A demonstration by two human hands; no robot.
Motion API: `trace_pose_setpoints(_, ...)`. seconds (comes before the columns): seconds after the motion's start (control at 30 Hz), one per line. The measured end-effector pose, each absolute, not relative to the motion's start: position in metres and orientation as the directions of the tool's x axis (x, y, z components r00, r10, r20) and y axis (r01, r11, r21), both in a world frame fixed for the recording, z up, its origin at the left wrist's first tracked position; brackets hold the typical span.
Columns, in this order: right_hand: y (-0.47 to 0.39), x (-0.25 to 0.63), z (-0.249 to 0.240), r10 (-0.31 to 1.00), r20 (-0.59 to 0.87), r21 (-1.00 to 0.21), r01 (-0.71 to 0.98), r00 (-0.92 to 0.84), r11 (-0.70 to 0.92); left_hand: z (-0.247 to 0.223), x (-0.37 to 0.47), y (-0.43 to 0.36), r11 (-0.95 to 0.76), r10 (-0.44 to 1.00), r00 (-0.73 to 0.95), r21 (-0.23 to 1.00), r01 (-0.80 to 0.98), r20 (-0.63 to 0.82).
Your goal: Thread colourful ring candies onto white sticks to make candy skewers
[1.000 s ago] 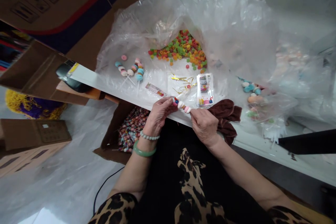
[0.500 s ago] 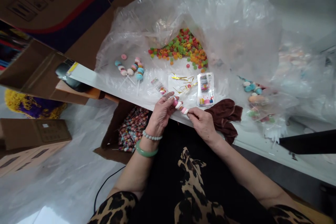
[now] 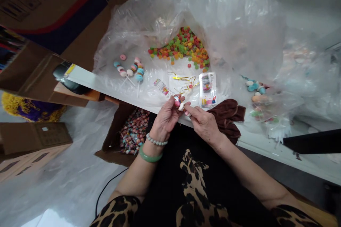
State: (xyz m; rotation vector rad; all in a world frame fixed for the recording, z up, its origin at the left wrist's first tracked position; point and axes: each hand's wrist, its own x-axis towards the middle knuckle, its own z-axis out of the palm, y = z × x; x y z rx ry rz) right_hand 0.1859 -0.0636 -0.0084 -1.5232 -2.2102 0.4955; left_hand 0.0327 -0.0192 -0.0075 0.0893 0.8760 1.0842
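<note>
Over the table's front edge, my left hand [image 3: 168, 114] is closed around one end of a candy skewer [image 3: 181, 107] with pink and white pieces. A small printed packet end shows at its fingertips. My right hand [image 3: 202, 120] has its fingers closed on the other end of the skewer, and they cover part of the pink and white pieces. Just beyond the left fingers lies a clear printed bag [image 3: 160, 87]. Gold twist ties [image 3: 181, 78] lie past both hands. A stack of printed bags [image 3: 207, 88] sits beyond my right hand.
Ring-shaped gummies [image 3: 186, 48] are heaped on plastic sheeting. Candy skewers [image 3: 139, 72] lie to the left. A brown cloth [image 3: 226, 117] is beside my right wrist. Below the table edge, an open carton [image 3: 112, 142] holds many wrapped candies. More candies [image 3: 254, 87] lie at right.
My right hand has shifted slightly left and its fingers now cover more of the skewer. My left hand has turned a little, and the view has shifted slightly.
</note>
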Motion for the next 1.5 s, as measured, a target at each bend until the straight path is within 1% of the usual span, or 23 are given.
trace_pose_setpoints(0.17, -0.069, 0.181, 0.002, 0.918, 0.083, -0.258, 0.882, -0.387, 0.395, -0.007, 0.038, -0.019, 0.492, 0.78, 0.159, 0.436, -0.754, -0.605)
trace_pose_setpoints(0.23, -0.069, 0.18, 0.004, 0.914, 0.078, -0.22, 0.888, -0.398, 0.405, -0.009, 0.039, -0.02, 0.502, 0.775, 0.16, 0.442, -0.743, -0.612)
trace_pose_setpoints(0.3, -0.069, 0.179, 0.004, 0.914, 0.078, -0.229, 0.885, -0.397, 0.404, -0.011, 0.039, -0.021, 0.525, 0.767, 0.171, 0.452, -0.721, -0.618)
trace_pose_setpoints(0.47, -0.075, 0.177, 0.0, 0.905, 0.08, -0.311, 0.852, -0.418, 0.421, -0.014, 0.037, -0.022, 0.541, 0.78, 0.202, 0.478, -0.692, -0.592)
trace_pose_setpoints(0.57, -0.074, 0.178, -0.003, 0.921, 0.078, -0.381, 0.842, -0.381, 0.381, -0.013, 0.038, -0.024, 0.521, 0.804, 0.191, 0.514, -0.681, -0.563)
trace_pose_setpoints(0.6, -0.072, 0.179, -0.004, 0.929, 0.078, -0.423, 0.832, -0.361, 0.359, -0.013, 0.039, -0.024, 0.518, 0.81, 0.188, 0.528, -0.672, -0.556)
trace_pose_setpoints(0.67, -0.066, 0.183, -0.006, 0.943, 0.09, -0.552, 0.772, -0.321, 0.315, -0.013, 0.04, -0.026, 0.514, 0.822, 0.182, 0.565, -0.645, -0.54)
trace_pose_setpoints(0.77, -0.057, 0.188, -0.012, 0.962, 0.116, -0.779, 0.579, -0.248, 0.243, -0.013, 0.041, -0.027, 0.485, 0.851, 0.162, 0.63, -0.607, -0.499)
trace_pose_setpoints(0.8, -0.055, 0.189, -0.015, 0.971, 0.112, -0.837, 0.506, -0.212, 0.207, -0.013, 0.041, -0.027, 0.479, 0.858, 0.161, 0.645, -0.595, -0.488)
trace_pose_setpoints(0.87, -0.052, 0.19, -0.018, 0.987, 0.075, -0.913, 0.389, -0.144, 0.126, -0.012, 0.038, -0.026, 0.49, 0.856, 0.176, 0.656, -0.573, -0.486)
trace_pose_setpoints(0.97, -0.051, 0.189, -0.019, 0.993, 0.017, -0.947, 0.317, -0.114, 0.053, -0.011, 0.032, -0.022, 0.529, 0.834, 0.2, 0.639, -0.558, -0.515)
trace_pose_setpoints(1.1, -0.054, 0.188, -0.015, 0.988, -0.014, -0.941, 0.335, -0.155, 0.039, -0.014, 0.021, -0.016, 0.437, 0.88, 0.13, 0.674, -0.595, -0.457)
trace_pose_setpoints(1.17, -0.055, 0.187, -0.015, 0.985, -0.017, -0.939, 0.34, -0.174, 0.044, -0.015, 0.015, -0.014, 0.412, 0.897, 0.122, 0.703, -0.58, -0.425)
trace_pose_setpoints(1.27, -0.054, 0.188, -0.016, 0.983, -0.014, -0.94, 0.339, -0.183, 0.05, -0.013, 0.006, -0.011, 0.399, 0.904, 0.107, 0.73, -0.554, -0.413)
trace_pose_setpoints(1.4, -0.052, 0.189, -0.014, 0.983, -0.048, -0.944, 0.331, -0.179, 0.014, -0.01, -0.004, -0.009, 0.429, 0.892, 0.125, 0.73, -0.532, -0.434)
trace_pose_setpoints(1.5, -0.051, 0.188, -0.009, 0.984, -0.095, -0.966, 0.253, -0.151, -0.054, -0.014, -0.001, -0.011, 0.404, 0.897, 0.073, 0.739, -0.539, -0.437)
